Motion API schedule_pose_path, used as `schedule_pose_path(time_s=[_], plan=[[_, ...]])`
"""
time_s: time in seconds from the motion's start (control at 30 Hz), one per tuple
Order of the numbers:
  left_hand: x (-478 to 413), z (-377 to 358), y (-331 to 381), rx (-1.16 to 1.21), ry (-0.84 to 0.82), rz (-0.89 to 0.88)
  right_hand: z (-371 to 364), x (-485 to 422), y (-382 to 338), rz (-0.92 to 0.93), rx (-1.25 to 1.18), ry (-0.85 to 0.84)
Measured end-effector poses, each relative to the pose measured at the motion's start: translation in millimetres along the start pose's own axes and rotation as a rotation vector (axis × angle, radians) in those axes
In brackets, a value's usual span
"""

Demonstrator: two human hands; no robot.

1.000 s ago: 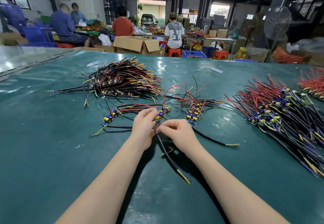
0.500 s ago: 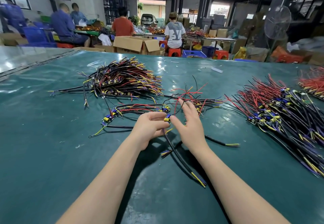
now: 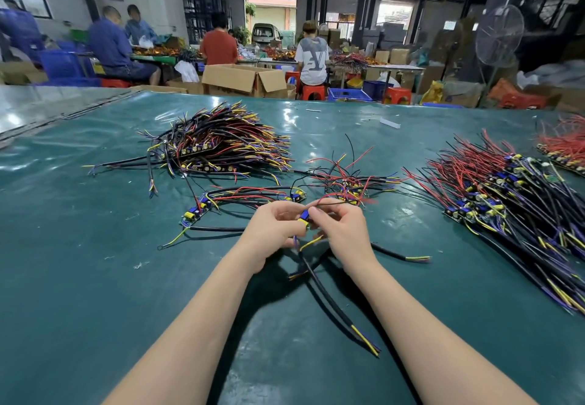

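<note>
- Wired board [image 3: 304, 218], its blue and yellow parts showing, is held over the middle of the green desk [image 3: 95, 278]. Its black cable [image 3: 335, 306] trails back toward the camera.
- Left grip [image 3: 272, 233] curls round the board from one side, while right grip [image 3: 345, 233] pinches it from the other with thumb on top.
- Second black cable [image 3: 402, 255] lies on the desk just right of the right grip.
- Just beyond the hands, more boards [image 3: 196, 211] lie with red and black leads, with a small tangle [image 3: 348, 186] to their right.
- Farther back, a large heap [image 3: 221, 148] sits at left and a long spread [image 3: 506, 202] at right.
- Past the desk's far edge stand an open cardboard box [image 3: 243, 80], seated workers [image 3: 311, 56] and a pedestal fan [image 3: 499, 35].
</note>
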State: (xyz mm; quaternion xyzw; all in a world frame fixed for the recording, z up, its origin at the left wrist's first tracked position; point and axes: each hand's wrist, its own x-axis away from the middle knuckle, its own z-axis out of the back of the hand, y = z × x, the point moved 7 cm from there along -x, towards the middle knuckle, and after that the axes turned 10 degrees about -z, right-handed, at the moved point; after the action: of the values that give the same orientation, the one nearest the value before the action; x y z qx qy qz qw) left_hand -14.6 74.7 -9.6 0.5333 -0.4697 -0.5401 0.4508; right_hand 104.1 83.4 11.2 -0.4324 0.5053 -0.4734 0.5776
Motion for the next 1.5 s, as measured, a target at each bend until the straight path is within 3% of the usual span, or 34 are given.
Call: schedule_pose_path(time_s=[0.2, 0.4, 0.57, 0.73, 0.93, 1.1, 1.37, 1.5], plan=[[1, -6, -9, 0.15, 0.065, 0.094, 2, -5, 7, -0.019, 0.0, 0.059], [0, -9, -12, 0.168, 0.046, 0.149, 0, -10, 20, -0.172, -0.227, -0.026], [1, -9, -15, 0.189, 0.043, 0.18, -2, -10, 15, -0.081, 0.017, -0.036], [3, -10, -11, 0.25, 0.032, 0.227, -1, -12, 12, -0.02, 0.112, -0.068], [3, -4, -8, 0.148, 0.083, 0.158, -4, -10, 12, -0.066, -0.096, -0.138], [2, 7, 2, -0.281, 0.115, -0.017, -8, -9, 15, -0.132, -0.224, -0.196], [2, 5, 4, -0.136, 0.066, -0.042, -3, -7, 17, -0.195, -0.214, -0.124], [3, 6, 6, -0.18, 0.066, -0.068, -8, -7, 19, -0.271, -0.358, -0.231]])
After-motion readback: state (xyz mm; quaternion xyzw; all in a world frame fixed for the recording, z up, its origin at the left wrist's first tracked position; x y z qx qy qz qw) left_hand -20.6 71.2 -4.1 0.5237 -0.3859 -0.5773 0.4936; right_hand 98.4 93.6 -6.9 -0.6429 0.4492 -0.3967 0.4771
